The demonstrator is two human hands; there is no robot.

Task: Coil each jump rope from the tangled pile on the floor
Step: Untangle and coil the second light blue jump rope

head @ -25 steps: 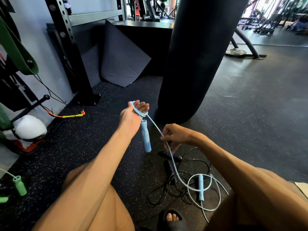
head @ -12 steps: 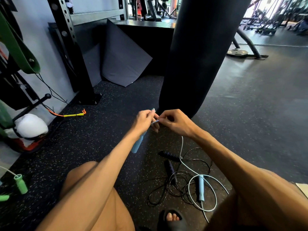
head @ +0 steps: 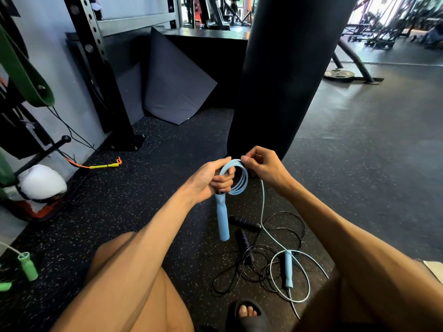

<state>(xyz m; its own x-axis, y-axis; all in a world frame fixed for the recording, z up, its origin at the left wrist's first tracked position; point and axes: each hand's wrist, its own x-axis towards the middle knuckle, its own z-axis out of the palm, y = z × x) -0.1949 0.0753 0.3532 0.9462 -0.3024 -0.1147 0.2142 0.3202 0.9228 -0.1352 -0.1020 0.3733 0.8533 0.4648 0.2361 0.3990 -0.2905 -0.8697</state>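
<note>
My left hand (head: 212,179) grips the top of a light blue jump rope handle (head: 222,219), which hangs down, together with a small coil of light blue rope (head: 241,180) made of several loops. My right hand (head: 263,165) pinches the rope at the coil's upper right edge. From there the blue rope runs down to the floor, where its second blue handle (head: 288,269) lies in a loose loop. A black jump rope with two black handles (head: 244,224) lies tangled beneath it.
A black punching bag (head: 282,75) stands just beyond my hands. A rack post (head: 103,75) and a leaning mat (head: 175,80) are at the back left. A green handle (head: 28,265) lies at the left, a yellow and orange rope end (head: 105,166) near the wall. My sandalled foot (head: 247,312) is below.
My hands met and my right hand laid further loops onto the coil held by my left. The coil has grown and the blue handle now hangs straight down.
</note>
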